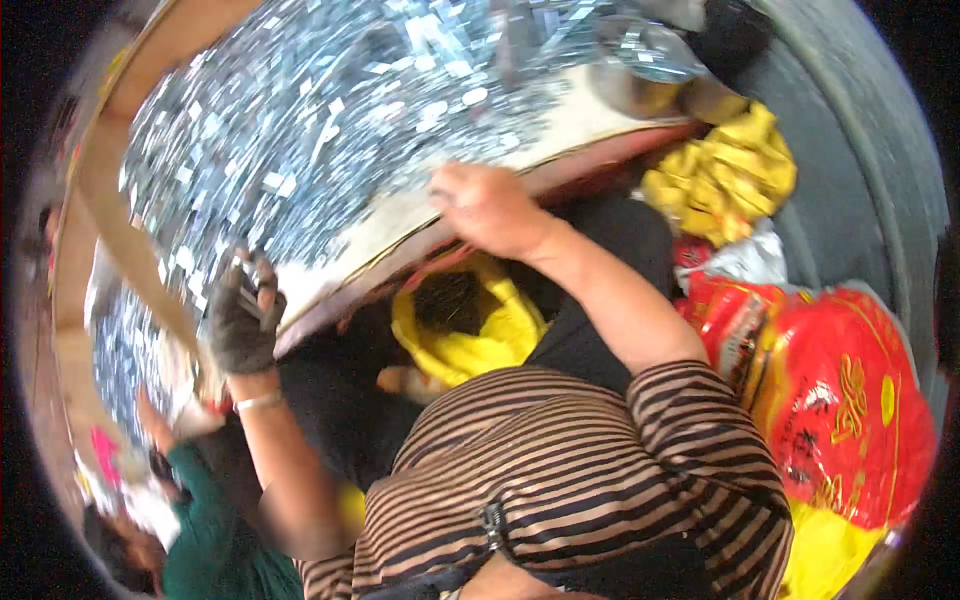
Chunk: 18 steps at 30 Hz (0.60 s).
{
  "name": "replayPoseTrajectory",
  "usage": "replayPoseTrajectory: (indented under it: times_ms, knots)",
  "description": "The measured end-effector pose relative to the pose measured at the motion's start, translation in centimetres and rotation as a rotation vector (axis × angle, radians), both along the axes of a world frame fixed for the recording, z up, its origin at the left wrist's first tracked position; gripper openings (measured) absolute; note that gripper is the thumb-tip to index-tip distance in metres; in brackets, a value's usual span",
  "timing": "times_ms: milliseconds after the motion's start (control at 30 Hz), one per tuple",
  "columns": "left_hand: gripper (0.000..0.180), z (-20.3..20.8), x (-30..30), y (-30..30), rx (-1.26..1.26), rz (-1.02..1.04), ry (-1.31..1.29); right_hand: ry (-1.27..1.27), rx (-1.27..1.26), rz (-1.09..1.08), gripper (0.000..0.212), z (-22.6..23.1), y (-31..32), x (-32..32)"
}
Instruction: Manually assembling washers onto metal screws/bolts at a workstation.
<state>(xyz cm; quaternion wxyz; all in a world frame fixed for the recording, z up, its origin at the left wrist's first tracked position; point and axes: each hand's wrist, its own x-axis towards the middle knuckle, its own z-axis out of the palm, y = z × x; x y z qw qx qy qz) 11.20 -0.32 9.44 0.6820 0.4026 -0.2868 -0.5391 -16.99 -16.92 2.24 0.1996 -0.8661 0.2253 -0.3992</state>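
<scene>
My left hand (243, 318), in a dark grey glove with bare fingertips, is at the table's near left edge beside a heap of small shiny metal-looking pieces (330, 130). Its fingers are curled together around something small that I cannot make out. Bare and closed, my right hand (490, 208) hovers over the near edge of the pale tabletop (395, 218), close to the heap. Whether a piece is between its fingers is hidden by blur. Below the edge, an open yellow bag (490, 345) with dark contents sits between my legs.
A wooden rim (95, 170) borders the table on the left. At the back right stands a clear round container (645, 70). Crumpled yellow material (725, 175) and red plastic bags (845, 410) lie to my right. At lower left, a co-worker's green sleeve (210, 520) reaches toward the table.
</scene>
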Motion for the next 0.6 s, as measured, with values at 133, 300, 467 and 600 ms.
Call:
replayPoseTrajectory:
  times_ms: [133, 300, 467, 600]
  knots:
    - [0.024, 1.4, -6.4, -6.8, 0.05, -0.1, -0.054, -0.019, -0.115, -0.16, 0.008, -1.1, -1.4, -3.3]
    - [0.025, 5.5, -15.4, -15.9, 0.143, -0.294, -0.126, 0.04, -0.124, -0.236, 0.008, -3.0, -1.7, -3.5]
    - [0.019, 7.6, -23.9, -25.0, -0.103, -0.195, -0.505, -0.041, -0.093, -0.175, 0.012, -2.6, -1.4, -2.6]
    - [0.019, 7.8, -26.9, -25.8, 0.015, -0.206, -0.379, -0.074, -0.101, -0.169, 0.011, -2.4, -1.7, -3.1]
